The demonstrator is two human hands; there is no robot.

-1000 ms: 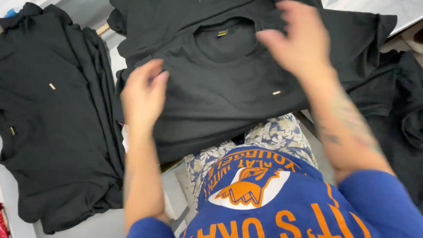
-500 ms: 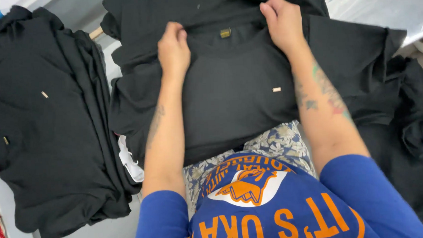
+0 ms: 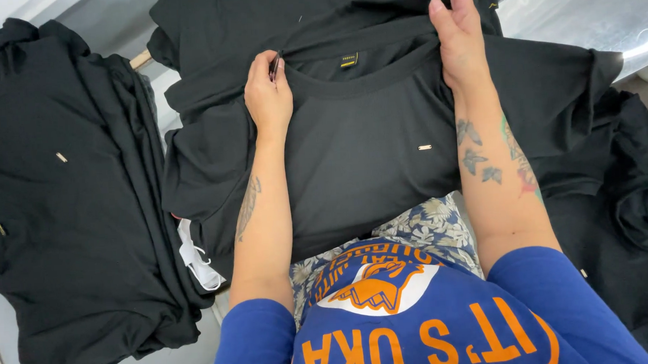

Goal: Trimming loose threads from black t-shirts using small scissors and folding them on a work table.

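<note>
Head view: we are pinching the shirt (image 3: 366,151) at frame centre by its shoulders, left hand (image 3: 268,97) and right hand (image 3: 460,41) both gripping cloth. Keeping the neckline taut and level should be helping it lie flat.

A black shirt (image 3: 367,158) lies flat, front up, across the middle of the frame, collar toward the top edge. A small gold label sits inside the neckline and a tiny gold tag on the chest. Both shoulders are pinched up at the collar seam, and the sleeves spread out to left and right.
</note>
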